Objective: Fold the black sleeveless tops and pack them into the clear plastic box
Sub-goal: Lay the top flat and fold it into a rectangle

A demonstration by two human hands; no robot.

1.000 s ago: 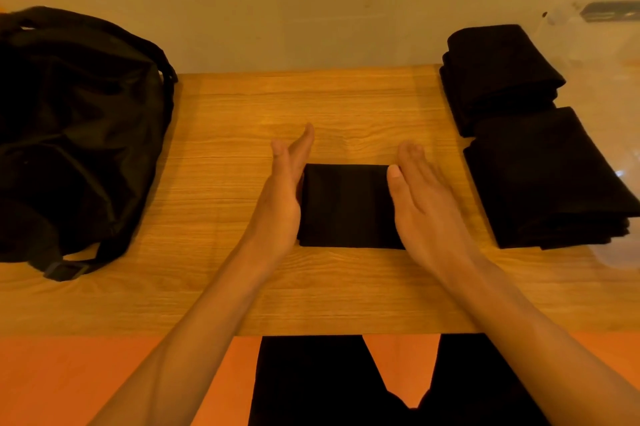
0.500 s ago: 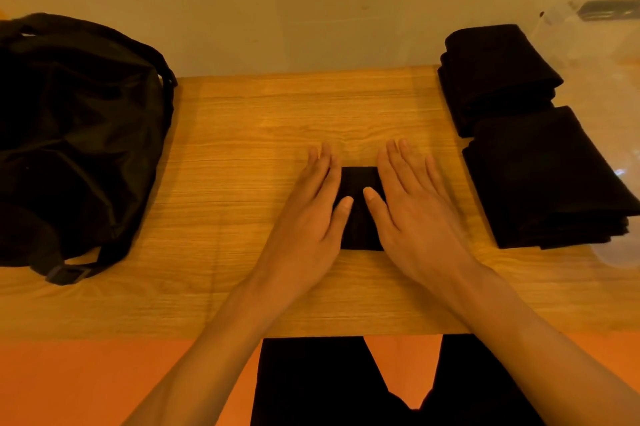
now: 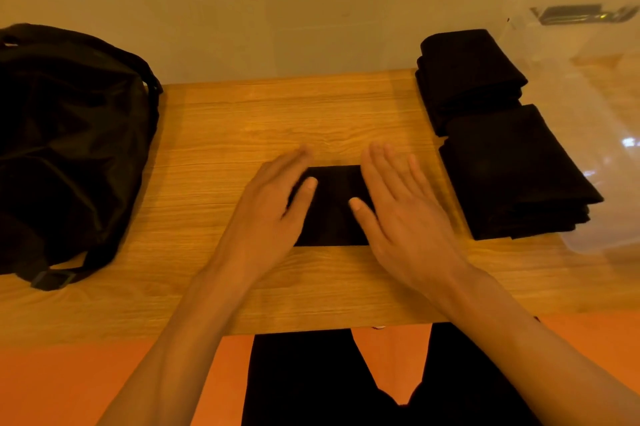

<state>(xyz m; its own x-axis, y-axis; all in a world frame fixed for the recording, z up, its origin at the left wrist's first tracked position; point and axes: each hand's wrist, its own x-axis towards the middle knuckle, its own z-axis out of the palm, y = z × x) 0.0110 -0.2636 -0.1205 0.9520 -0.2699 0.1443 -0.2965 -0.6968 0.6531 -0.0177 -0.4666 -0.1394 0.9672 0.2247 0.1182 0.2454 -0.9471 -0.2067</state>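
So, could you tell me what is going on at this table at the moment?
A person is folding black sleeveless tops. The left hand and right hand lie flat on a small folded top in the middle of the wooden table, seemingly pressing it smooth. A near stack and a far stack of folded tops sit at the right by the clear plastic box; whether they are inside it is hard to tell. A black bag rests on the left.
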